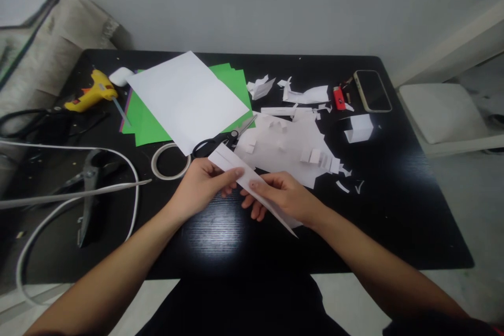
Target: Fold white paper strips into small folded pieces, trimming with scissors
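Between my two hands is a folded strip of white paper (pixel 236 164), slanting from upper left to lower right above the front of the table. My left hand (pixel 202 185) pinches its upper end, thumb on top. Farther down, my right hand (pixel 285 194) grips the strip with the thumb on top and fingers beneath. Just beyond the strip lie black-handled scissors (pixel 226 139), blades pointing up and right. Behind my right hand a cut white paper piece (pixel 275 160) lies flat, with small folded paper bits standing on it.
White paper (pixel 189 100) covers green sheets (pixel 151 126). Left are a tape roll (pixel 154 160), yellow glue gun (pixel 94 92), grey-handled tool (pixel 90 184) and white cable (pixel 136 178). Right are paper scraps (pixel 311 95), a red lighter (pixel 338 98), phone (pixel 373 92) and folded paper (pixel 360 128).
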`<state>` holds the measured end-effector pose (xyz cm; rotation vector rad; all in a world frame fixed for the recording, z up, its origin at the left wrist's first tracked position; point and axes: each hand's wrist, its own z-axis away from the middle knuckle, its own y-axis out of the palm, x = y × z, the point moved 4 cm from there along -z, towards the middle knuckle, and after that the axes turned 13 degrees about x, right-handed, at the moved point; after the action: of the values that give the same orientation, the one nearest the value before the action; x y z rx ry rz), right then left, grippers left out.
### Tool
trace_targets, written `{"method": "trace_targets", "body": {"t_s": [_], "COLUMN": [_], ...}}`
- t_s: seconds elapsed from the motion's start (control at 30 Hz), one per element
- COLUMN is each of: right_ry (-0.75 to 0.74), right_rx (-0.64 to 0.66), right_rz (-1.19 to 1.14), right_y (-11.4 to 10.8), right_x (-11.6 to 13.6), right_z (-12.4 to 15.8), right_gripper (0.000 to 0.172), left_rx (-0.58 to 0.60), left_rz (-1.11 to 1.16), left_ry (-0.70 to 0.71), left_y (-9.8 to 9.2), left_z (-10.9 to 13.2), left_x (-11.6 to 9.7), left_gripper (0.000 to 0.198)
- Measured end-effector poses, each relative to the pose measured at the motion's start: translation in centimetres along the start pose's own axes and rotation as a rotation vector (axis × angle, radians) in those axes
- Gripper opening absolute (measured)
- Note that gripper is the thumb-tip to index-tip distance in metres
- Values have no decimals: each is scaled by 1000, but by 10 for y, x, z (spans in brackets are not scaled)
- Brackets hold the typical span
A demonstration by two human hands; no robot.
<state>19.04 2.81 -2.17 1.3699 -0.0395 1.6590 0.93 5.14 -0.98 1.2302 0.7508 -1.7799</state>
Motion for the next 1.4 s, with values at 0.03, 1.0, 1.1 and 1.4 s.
{"method": "trace_targets", "body": {"t_s": [0.03, 1.0, 1.1, 1.4], "right_ry": [2, 6, 14, 0], "right_rx": [3, 6, 9, -10], "right_rz": [-1, 32, 26, 64], "right_y": [0, 1, 0, 0], "right_x": [0, 2, 2, 0], "right_z": [0, 0, 1, 0], "right_gripper": [40, 34, 36, 37], "left_rx": [-6, 124, 101, 100], "left_rz": [-8, 119, 117, 144], "left_ry": [-4, 14, 14, -24], "left_y": [-2, 9, 5, 15], "left_z": [0, -1, -1, -2], "left_x": [0, -2, -4, 8], "left_gripper": [32, 21, 19, 29]}}
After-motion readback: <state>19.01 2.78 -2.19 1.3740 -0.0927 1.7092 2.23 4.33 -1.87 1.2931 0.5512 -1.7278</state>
